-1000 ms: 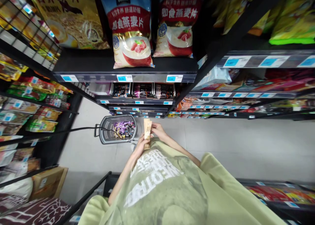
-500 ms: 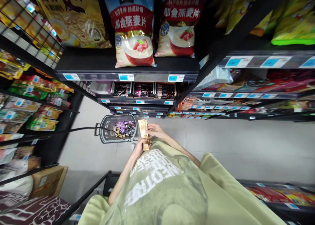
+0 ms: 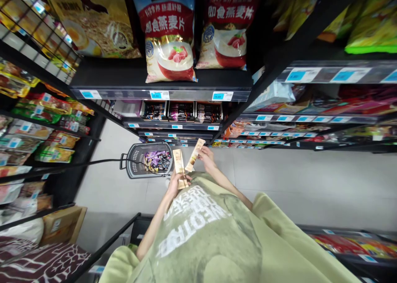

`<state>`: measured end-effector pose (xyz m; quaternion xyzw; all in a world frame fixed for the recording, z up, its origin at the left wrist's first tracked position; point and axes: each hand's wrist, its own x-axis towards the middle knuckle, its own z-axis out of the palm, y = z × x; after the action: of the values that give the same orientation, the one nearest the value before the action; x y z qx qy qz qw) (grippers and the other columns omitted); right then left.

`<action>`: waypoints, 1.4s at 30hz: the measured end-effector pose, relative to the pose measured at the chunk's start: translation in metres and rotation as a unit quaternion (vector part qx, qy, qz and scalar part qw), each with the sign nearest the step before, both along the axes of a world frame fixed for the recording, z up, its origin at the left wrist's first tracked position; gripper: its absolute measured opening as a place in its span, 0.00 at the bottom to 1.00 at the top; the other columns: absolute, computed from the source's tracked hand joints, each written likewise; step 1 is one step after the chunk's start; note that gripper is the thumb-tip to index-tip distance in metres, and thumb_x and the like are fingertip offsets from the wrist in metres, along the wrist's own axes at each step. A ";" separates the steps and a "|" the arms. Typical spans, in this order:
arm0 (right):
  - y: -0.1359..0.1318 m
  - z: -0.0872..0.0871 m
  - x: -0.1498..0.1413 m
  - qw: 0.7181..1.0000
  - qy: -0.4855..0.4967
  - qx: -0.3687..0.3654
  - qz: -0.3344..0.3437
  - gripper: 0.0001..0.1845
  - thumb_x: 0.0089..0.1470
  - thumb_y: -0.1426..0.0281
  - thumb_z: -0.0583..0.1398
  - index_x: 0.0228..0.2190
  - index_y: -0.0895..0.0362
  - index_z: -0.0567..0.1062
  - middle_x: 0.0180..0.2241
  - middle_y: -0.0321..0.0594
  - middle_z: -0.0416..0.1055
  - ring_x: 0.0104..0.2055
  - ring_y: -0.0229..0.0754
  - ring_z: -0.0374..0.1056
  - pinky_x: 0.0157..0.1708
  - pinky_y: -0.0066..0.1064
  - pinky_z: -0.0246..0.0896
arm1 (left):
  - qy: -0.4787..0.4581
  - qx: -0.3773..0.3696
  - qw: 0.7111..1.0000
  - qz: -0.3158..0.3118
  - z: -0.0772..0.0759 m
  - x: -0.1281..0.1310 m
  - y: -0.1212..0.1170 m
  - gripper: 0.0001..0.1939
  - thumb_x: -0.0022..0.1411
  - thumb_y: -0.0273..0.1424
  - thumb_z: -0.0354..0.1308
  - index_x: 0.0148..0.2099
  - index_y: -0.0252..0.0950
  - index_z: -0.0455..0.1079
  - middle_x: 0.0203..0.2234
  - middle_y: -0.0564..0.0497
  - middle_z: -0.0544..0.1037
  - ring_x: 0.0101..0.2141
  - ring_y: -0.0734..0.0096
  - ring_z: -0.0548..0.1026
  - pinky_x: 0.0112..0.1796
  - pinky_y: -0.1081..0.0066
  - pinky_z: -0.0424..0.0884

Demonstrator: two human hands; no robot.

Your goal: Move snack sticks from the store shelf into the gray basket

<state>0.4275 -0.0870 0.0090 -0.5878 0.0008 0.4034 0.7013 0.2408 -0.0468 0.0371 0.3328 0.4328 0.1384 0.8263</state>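
My left hand (image 3: 175,183) is closed around a slim beige-wrapped snack bar (image 3: 178,159), held upright in front of my shirt. Whether another bar lies behind it in that hand I cannot tell. Between the fingers of my right hand (image 3: 207,157) is a second snack bar (image 3: 195,155), tilted with its top to the right. The lower end of this bar comes close to the one on the left. Just left of my hands, a grey shopping basket (image 3: 134,173) stands on the floor, with many purple and dark small packets (image 3: 158,160) inside.
Ahead is a black shelf (image 3: 124,74) bearing oatmeal bags (image 3: 173,39). Below it, open boxes of dark-wrapped bars (image 3: 181,111) fill a lower shelf. A dark cord (image 3: 93,163) crosses the view towards the basket. At lower left stands a cardboard box (image 3: 60,225).
The snack bars, earlier together between both hands, are now apart. My right hand has drawn one bar away to the right and tilted it. My left hand keeps the other.
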 end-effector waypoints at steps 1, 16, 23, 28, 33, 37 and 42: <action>0.000 -0.001 -0.001 1.000 -0.002 -0.008 0.010 0.21 0.38 0.58 0.72 0.34 0.53 0.76 0.34 0.38 0.78 0.34 0.43 0.73 0.32 0.33 0.70 | 0.006 -0.011 1.000 -0.001 0.000 0.000 0.000 0.33 0.52 0.35 0.62 0.59 0.35 0.58 0.30 0.50 0.78 0.28 0.61 0.80 0.26 0.66 0.77; 0.002 0.000 -0.012 0.982 -0.029 -0.006 0.184 0.23 0.37 0.56 0.73 0.34 0.54 0.79 0.29 0.36 0.76 0.28 0.40 0.71 0.25 0.31 0.69 | -0.032 -0.041 0.998 0.021 -0.003 0.003 -0.002 0.35 0.55 0.34 0.65 0.64 0.40 0.61 0.47 0.44 0.80 0.39 0.57 0.81 0.34 0.58 0.82; 0.002 -0.004 -0.012 0.968 -0.015 0.017 0.251 0.21 0.40 0.54 0.73 0.33 0.54 0.79 0.30 0.39 0.77 0.31 0.42 0.73 0.27 0.31 0.71 | -0.041 -0.058 0.997 0.019 -0.003 0.004 -0.001 0.38 0.58 0.31 0.64 0.68 0.43 0.56 0.50 0.43 0.80 0.40 0.54 0.82 0.36 0.57 0.81; 0.001 -0.003 -0.009 0.959 -0.031 0.035 0.280 0.21 0.42 0.52 0.72 0.34 0.52 0.80 0.32 0.40 0.78 0.31 0.43 0.73 0.28 0.33 0.72 | -0.037 -0.052 0.998 -0.005 -0.004 0.005 0.000 0.38 0.60 0.35 0.64 0.69 0.45 0.53 0.53 0.42 0.78 0.39 0.58 0.83 0.35 0.60 0.82; 0.001 0.006 -0.008 0.954 -0.035 0.035 0.295 0.24 0.49 0.46 0.65 0.34 0.53 0.82 0.32 0.42 0.78 0.31 0.43 0.73 0.28 0.32 0.72 | -0.021 -0.023 0.999 -0.026 -0.001 0.009 0.001 0.35 0.62 0.39 0.63 0.68 0.42 0.55 0.53 0.40 0.78 0.40 0.55 0.82 0.33 0.61 0.81; -0.001 0.014 -0.011 0.948 -0.074 0.045 0.305 0.23 0.45 0.50 0.70 0.37 0.54 0.81 0.34 0.41 0.79 0.30 0.42 0.73 0.27 0.29 0.68 | -0.009 0.015 0.998 -0.053 -0.005 0.008 0.000 0.28 0.62 0.43 0.61 0.60 0.38 0.63 0.47 0.40 0.80 0.39 0.53 0.82 0.35 0.58 0.79; -0.001 0.014 -0.013 0.955 -0.107 0.034 0.274 0.22 0.43 0.52 0.71 0.32 0.57 0.80 0.31 0.40 0.79 0.28 0.40 0.73 0.26 0.28 0.67 | 0.004 0.046 0.996 -0.080 -0.011 0.006 -0.001 0.22 0.61 0.46 0.61 0.52 0.39 0.68 0.46 0.42 0.80 0.37 0.55 0.81 0.34 0.62 0.76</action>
<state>0.4142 -0.0877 0.0234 -0.5810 -0.2486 0.5145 0.5796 0.2472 -0.0481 0.0257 0.4047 0.4016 0.0899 0.8166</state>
